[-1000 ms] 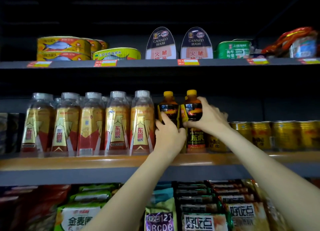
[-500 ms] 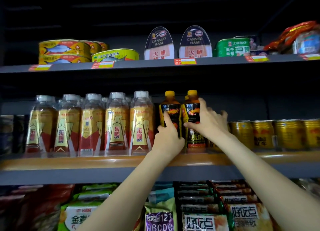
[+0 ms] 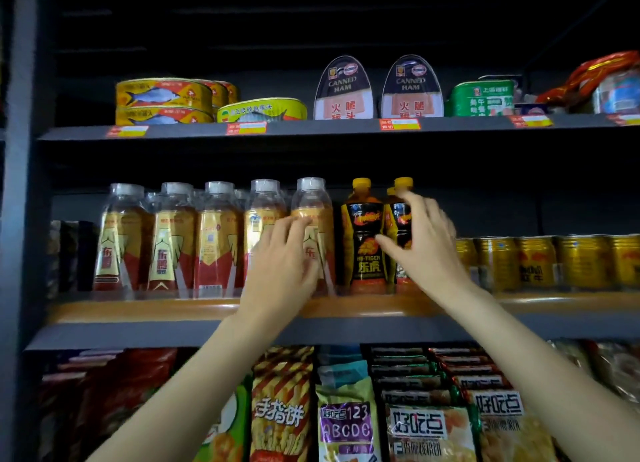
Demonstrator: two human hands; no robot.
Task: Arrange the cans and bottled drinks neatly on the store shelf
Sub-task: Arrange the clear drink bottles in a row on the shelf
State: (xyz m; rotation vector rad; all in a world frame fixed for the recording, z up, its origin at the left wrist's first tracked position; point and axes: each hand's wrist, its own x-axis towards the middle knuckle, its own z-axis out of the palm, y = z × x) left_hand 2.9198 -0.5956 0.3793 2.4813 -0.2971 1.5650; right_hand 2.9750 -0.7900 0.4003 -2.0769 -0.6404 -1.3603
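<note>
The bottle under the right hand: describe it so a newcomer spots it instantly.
Find the middle shelf. Right of the clear-capped bottles stand two dark bottles with yellow caps. The gripped bottle is the right-hand one, beside the gold cans, with the right hand round it.
</note>
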